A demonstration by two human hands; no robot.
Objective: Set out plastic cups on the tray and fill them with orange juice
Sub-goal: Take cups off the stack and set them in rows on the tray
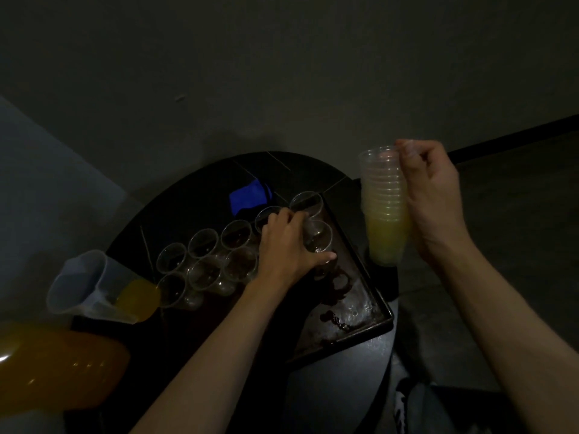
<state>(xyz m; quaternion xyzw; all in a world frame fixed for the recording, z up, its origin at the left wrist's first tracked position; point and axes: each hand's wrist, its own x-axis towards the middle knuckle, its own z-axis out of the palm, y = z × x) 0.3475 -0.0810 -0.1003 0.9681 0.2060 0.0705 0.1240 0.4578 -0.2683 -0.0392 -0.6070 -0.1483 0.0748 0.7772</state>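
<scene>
Nine cups (203, 242), one stack (385, 208), one tray (360, 308)

Left hand (289, 245) grips a tray (360, 296) cup (318, 238); right hand (429, 195) holds stacked cups (383, 202).

The juice bottle (56, 368) runs off the left edge; the left hand (288, 249) hides much of a cup (320, 237), the right hand (434, 198) part of the stack (383, 214).

At frame centre, clear plastic cups (203, 242) are standing upright in rows on the dark metal tray (354, 308); a nested cup stack (385, 214) is hovering at the right.
</scene>
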